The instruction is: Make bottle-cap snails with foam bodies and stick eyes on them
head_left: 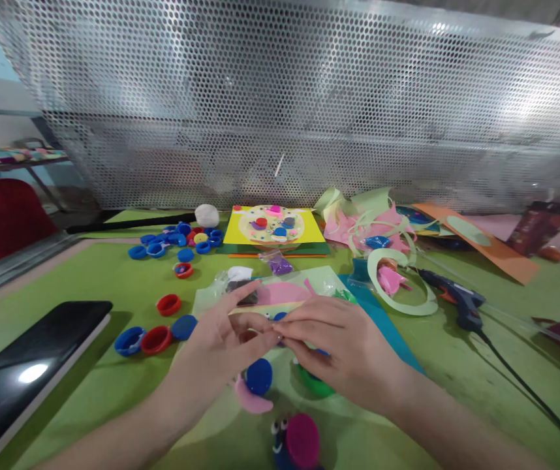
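Over a pale green paper sheet [329, 277], my left hand [228, 346] and my right hand [336, 336] meet fingertip to fingertip. Both are closed in a pinch, and whatever sits between the tips is too small or hidden to name. Just below them lies a blue bottle cap [259, 376] against a curved pink clay piece [252, 398]. A green clay piece [315, 385] is partly covered by my right hand. Nearest to me is a clay snail with a magenta cap shell [303, 440], a dark blue body and two white eyes.
Red and blue bottle caps [156, 340] lie at left, near a black phone-like device [40, 372]. A decorated yellow card [235, 228] leans at the back. On the right are paper scraps [353, 225] and a corded glue gun [461, 300]. Behind stands a perforated metal panel [280, 98].
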Available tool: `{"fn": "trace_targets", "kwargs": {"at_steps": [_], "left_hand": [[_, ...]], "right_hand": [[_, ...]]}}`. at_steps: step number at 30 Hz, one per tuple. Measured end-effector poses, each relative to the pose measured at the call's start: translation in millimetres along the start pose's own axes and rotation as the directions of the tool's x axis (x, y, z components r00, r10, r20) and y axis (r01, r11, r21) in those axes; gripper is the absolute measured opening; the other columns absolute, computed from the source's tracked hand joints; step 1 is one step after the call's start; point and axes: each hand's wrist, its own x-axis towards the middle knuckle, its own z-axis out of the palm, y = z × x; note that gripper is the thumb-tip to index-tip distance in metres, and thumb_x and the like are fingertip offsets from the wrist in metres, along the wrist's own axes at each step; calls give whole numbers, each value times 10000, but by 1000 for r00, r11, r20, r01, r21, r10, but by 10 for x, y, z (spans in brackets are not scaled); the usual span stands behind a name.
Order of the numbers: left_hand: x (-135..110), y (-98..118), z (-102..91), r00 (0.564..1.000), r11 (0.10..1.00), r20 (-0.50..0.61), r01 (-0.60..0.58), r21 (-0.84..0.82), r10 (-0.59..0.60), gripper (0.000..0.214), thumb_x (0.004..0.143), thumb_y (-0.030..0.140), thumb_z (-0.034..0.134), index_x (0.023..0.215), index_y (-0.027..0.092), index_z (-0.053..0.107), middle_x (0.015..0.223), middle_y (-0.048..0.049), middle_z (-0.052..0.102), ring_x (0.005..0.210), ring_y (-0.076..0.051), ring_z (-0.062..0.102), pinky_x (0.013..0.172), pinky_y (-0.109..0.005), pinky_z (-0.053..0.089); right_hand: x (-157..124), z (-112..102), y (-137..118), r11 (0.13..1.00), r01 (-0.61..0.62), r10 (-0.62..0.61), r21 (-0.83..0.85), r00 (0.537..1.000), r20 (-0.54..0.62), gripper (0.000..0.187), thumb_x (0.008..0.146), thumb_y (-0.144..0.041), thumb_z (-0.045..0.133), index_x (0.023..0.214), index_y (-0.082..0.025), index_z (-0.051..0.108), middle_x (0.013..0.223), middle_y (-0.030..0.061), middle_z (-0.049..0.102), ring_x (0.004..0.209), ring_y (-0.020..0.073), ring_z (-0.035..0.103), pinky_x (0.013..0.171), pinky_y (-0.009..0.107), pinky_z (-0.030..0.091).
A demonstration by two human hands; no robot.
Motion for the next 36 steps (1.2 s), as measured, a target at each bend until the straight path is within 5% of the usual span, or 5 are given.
{"fn": "trace_targets", "kwargs": {"at_steps": [9, 21, 30, 36], "left_hand": [[14, -14, -4, 1000, 1000, -10, 3, 7, -3, 798, 584, 252, 789, 1284, 164, 414, 700, 9, 695, 698, -136, 618, 653, -240, 452], [22, -30, -6, 999, 994, 5, -49, 100, 49, 831, 618, 269, 746, 1327, 127, 336, 685, 28, 667, 660, -137, 592, 639, -259, 449], [27, -3, 1, 998, 996, -35, -55, 76, 58, 727, 663, 300, 743, 1300, 173, 416, 722, 18, 677, 763, -152, 621, 698, -254, 455], [40, -24, -14, 998, 998, 12, -62, 5, 61, 624, 640, 231, 762, 1197, 182, 486, 712, 26, 663, 741, -144, 618, 710, -262, 467]], "right_hand": [[-9, -2, -13, 1000, -15, 15, -20, 1000, 25, 160, 876, -182, 527, 970, -173, 656, 895, 25, 719, 852, 153, 641, 743, 301, 529], [14, -57, -28, 966, 116, -113, -233, 993, 27, 160, 853, -140, 516, 844, -149, 675, 787, 28, 709, 721, 153, 631, 651, 292, 522], [9, -42, 41, 972, -228, 233, 53, 967, -106, 167, 800, -125, 559, 886, -223, 663, 849, 10, 709, 785, 134, 650, 709, 254, 540], [5, -29, 12, 964, -245, 254, 103, 964, -85, 106, 777, -161, 620, 847, -212, 682, 818, 8, 713, 757, 126, 660, 720, 234, 537]]}}
